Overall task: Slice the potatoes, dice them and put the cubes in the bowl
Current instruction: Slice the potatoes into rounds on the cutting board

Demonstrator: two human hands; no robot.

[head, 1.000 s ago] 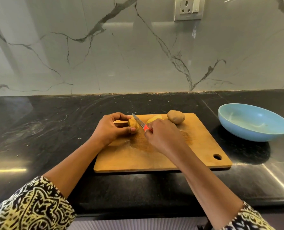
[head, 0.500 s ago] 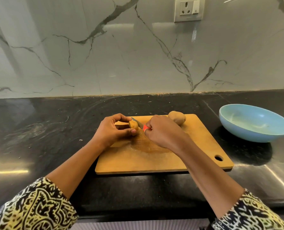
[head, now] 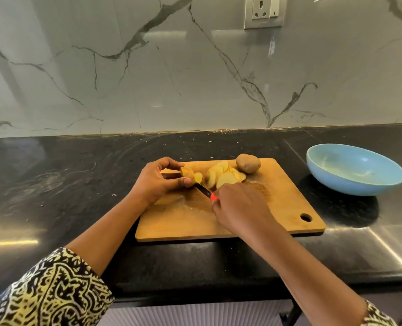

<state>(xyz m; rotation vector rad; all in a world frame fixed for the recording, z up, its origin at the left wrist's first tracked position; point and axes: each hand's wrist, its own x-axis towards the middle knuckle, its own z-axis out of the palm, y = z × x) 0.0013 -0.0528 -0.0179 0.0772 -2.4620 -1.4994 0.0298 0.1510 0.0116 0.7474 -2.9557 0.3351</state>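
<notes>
since half a second ago the right hand (head: 240, 208) has drawn back toward the near edge, uncovering a fan of pale potato slices (head: 223, 176) that it hid before. it grasps the knife (head: 204, 190). only a stub of red handle shows past the knuckles, and the dark blade runs up to the potato end (head: 187, 172), its tip lost where it meets a fresh slice (head: 198, 178) leaning there. the left hand (head: 160, 182) pinches that brown-skinned end between thumb and curled fingers, which cover its left part. all of this lies on the far half of the wooden cutting board (head: 277, 203), with a whole potato (head: 248, 163) at the far edge, just beside the slices. the blue bowl (head: 355, 170) sits apart to the right on the black worktop (head: 54, 184); beyond pale smears, its contents are hard to make out. patterned sleeves (head: 49, 292) are cut off at the bottom corners.
</notes>
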